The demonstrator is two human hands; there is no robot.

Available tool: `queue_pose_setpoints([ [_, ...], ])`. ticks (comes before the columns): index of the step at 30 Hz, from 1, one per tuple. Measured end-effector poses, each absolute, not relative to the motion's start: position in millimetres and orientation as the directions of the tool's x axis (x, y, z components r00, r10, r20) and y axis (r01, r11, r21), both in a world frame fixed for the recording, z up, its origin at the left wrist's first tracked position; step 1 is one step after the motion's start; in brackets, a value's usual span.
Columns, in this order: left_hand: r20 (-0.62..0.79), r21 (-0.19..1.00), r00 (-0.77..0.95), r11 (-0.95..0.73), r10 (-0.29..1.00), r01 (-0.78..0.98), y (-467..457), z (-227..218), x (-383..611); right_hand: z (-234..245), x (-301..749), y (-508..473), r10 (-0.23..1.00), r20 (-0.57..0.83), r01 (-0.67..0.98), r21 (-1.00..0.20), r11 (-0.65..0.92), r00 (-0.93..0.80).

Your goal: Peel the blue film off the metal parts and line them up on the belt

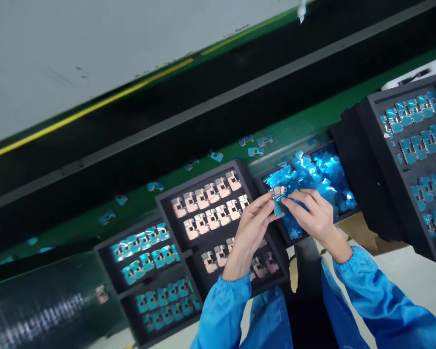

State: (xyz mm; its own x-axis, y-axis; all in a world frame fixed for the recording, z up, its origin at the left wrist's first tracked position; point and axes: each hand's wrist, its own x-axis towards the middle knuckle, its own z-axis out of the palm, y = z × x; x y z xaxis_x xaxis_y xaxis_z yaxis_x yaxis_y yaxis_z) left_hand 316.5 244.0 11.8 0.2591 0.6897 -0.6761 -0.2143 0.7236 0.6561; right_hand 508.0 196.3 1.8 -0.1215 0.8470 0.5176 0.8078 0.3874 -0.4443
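Note:
Between the fingertips of my left hand point(252, 228) is a small flat electronic part point(277, 192), coppery with a grey square on it. My right hand point(312, 211) is closed in a pinch at the part's lower edge, on a piece of blue film point(279, 209) hanging there. Both hands are above a black bin point(353, 215) filled with crumpled blue film pieces point(312, 169). Left of it, a black foam tray point(199, 247) carries rows of coppery parts point(213, 218); my left wrist hides some of them.
A second black tray point(118, 293) at the left holds rows of blue-covered parts point(147, 261). On the right stand stacked black trays point(388, 160) with more blue-covered parts. Several blue-covered parts point(255, 151) lie loose on the green surface point(294, 127). A coppery part point(101, 294) sits at far left.

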Motion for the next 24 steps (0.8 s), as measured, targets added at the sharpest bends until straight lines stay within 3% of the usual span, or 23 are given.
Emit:
queue_pose_setpoints([
  [7,-0.683,0.624,0.239,0.722,0.690,-0.301,244.1,5.4,321.5,1.4,509.3,178.7,0.845,0.489,0.801,-0.407,0.439,-0.214],
  [10,-0.699,0.639,0.118,0.690,0.705,-0.339,243.3,-3.9,322.5,-1.0,505.7,167.2,0.861,0.462,0.788,-0.440,0.431,-0.212],
  [13,-0.638,0.741,-0.090,0.579,0.764,-0.341,237.2,-11.4,311.3,-10.2,507.2,157.1,0.893,0.425,0.720,-0.572,0.392,-0.149],
  [16,-0.502,0.865,-0.351,0.459,0.790,-0.204,217.1,-12.2,274.5,-26.6,524.2,155.3,0.956,0.292,0.699,-0.684,0.208,0.002],
  [19,-0.368,0.892,-0.564,0.452,0.739,0.009,173.5,-7.9,215.7,-48.5,552.2,166.3,0.992,0.053,0.767,-0.639,-0.053,0.112],
  [21,-0.334,0.836,-0.645,0.532,0.687,0.133,133.6,-4.7,176.9,-63.7,569.4,176.0,0.991,-0.011,0.822,-0.558,-0.115,0.131],
  [24,-0.364,0.674,-0.684,0.686,0.632,0.274,77.0,-4.1,138.9,-79.9,588.4,182.0,0.987,0.082,0.870,-0.487,-0.079,0.135],
])
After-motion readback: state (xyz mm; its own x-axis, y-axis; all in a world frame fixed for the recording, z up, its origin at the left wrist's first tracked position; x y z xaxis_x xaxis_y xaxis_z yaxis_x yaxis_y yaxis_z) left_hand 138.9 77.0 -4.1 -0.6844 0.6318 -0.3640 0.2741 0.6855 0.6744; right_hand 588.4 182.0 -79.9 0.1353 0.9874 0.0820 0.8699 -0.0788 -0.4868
